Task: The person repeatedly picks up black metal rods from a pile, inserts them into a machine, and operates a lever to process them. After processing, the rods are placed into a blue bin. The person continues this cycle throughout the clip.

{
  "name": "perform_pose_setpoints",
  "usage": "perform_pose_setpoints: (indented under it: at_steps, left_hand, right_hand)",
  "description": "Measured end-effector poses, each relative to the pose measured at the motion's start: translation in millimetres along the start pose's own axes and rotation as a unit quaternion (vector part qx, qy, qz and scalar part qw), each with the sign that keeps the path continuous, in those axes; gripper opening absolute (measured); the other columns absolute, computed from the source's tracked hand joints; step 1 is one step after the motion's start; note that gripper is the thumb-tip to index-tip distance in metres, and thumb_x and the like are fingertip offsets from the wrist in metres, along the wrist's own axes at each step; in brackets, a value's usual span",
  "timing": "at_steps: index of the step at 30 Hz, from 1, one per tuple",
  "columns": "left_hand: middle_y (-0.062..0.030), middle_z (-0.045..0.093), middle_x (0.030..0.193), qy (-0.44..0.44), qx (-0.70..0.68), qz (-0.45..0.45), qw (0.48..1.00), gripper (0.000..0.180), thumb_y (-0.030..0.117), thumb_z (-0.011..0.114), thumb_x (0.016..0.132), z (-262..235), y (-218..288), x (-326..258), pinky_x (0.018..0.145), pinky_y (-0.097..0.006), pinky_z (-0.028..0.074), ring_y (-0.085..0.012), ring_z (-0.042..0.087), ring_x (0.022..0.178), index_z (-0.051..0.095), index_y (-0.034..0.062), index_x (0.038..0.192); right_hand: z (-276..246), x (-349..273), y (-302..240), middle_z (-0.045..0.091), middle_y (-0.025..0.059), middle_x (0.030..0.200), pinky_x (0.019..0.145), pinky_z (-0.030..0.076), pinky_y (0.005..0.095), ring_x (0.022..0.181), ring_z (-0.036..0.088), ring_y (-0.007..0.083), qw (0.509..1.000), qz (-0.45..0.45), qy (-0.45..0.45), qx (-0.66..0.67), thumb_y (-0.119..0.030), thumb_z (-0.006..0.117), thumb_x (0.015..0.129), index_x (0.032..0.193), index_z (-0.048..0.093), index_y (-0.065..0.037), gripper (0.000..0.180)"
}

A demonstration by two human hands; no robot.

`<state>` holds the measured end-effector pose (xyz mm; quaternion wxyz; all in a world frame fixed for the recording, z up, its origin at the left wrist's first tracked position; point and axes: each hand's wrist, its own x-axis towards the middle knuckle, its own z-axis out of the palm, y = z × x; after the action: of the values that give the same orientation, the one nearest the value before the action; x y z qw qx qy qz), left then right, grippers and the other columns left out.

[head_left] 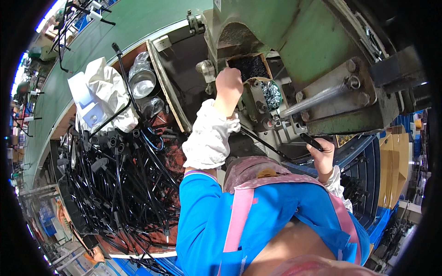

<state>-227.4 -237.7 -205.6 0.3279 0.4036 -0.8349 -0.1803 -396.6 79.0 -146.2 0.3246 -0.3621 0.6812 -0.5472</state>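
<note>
At the left edge of the cardboard box: left hand nearest the small black pieces.
Pieces lie right of the curled left fingers; whether these grip anything cannot be told. Right hand, well apart, closes around a slim, smooth black part, long axis slanting up-left toward the worn, green-painted metal machine.

A head-worn fisheye looked down.
It sat close above the blue shirt, faced the green machine and took in the red-brown bench from far edge to near edge.
</note>
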Motion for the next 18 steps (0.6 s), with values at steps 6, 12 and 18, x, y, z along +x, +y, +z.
perform_pose_setpoints:
  at_steps: [6,12,18]
  left_hand:
    - [-0.0204,0.062,0.075,-0.07,0.084,0.042,0.993,0.011,0.002,0.054,0.07,34,3,30,0.066,-0.042,0.05,-0.0372,0.061,0.075,0.064,0.0001,0.067]
    - [-0.018,0.055,0.07,0.036,-0.07,0.096,0.992,0.007,0.005,0.058,0.07,40,-4,30,0.068,-0.043,0.047,-0.0368,0.056,0.075,0.057,0.0007,0.065]
    - [-0.019,0.055,0.073,0.039,-0.082,0.099,0.991,0.004,0.002,0.058,0.07,41,-10,27,0.067,-0.043,0.046,-0.038,0.055,0.074,0.057,-0.0001,0.067]
  right_hand:
    - [4,-10,3,0.057,-0.0038,0.067,0.05,0.031,0.0195,0.055,0.043,0.0032,0.998,0.009,0.056,0.007,0.004,0.069,0.075,0.078,0.067,-0.003,0.008]
    - [-8,-9,24,0.066,0.0029,0.085,0.065,0.045,0.0238,0.073,0.058,0.0109,0.993,0.06,0.06,0.084,0.008,0.065,0.071,0.09,0.066,0.0,0.021]
    - [9,-3,24,0.056,-0.0045,0.071,0.046,0.027,0.0208,0.052,0.039,0.0039,0.997,0.032,0.06,0.035,0.007,0.067,0.075,0.089,0.063,-0.006,0.02]
